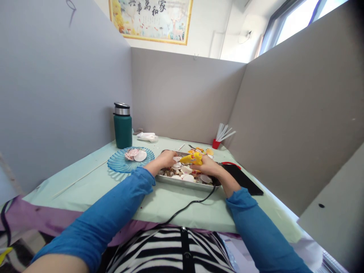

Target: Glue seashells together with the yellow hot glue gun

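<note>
My right hand (205, 165) is wrapped round a yellow corded tool, a glue gun by its look (191, 158), held over a metal tray (182, 182) filled with several seashells (184, 174). The tool's nozzle points left toward my left hand (165, 158). That hand rests in the tray with its fingers curled among the shells; what it holds is too small to make out. A black cord (187, 204) runs from the tool across the table toward my body.
A blue glass plate (117, 165) with a few shells sits left of the tray. Behind it stands a green flask (123, 126). A red cup with white sticks (216, 143) is at the back right. A black flat object (245, 181) lies right of the tray. Grey partitions enclose the table.
</note>
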### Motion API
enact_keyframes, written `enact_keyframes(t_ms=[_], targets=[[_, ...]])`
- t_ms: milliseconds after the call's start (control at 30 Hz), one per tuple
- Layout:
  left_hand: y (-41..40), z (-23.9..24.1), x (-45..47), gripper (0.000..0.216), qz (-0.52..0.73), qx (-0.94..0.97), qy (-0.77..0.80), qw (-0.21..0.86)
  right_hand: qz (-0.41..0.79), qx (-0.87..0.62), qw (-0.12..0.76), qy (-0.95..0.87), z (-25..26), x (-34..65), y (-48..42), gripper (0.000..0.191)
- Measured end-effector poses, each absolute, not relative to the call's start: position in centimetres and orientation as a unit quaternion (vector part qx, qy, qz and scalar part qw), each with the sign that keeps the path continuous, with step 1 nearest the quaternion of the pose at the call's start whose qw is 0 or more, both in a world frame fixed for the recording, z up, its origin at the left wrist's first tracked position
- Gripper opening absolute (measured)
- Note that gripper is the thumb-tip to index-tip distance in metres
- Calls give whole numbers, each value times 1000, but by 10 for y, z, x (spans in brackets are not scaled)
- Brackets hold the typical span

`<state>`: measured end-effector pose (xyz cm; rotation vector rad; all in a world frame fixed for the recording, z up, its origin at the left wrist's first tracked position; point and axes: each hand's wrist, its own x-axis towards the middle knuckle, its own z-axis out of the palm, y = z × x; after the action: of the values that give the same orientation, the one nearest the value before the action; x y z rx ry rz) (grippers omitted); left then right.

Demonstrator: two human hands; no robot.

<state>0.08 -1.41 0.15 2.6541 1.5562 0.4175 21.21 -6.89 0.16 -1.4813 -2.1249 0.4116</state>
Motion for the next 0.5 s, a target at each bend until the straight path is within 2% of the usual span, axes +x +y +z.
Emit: enact_keyframes(t_ms=[200, 500], targets=[[-14, 1, 1, 37, 139, 853, 504, 17, 184, -532, 246, -789, -1, 212, -69, 23], [-12, 1, 0, 37, 135, 854, 502, 20, 133, -542, 273, -784, 4, 215, -69, 32]])
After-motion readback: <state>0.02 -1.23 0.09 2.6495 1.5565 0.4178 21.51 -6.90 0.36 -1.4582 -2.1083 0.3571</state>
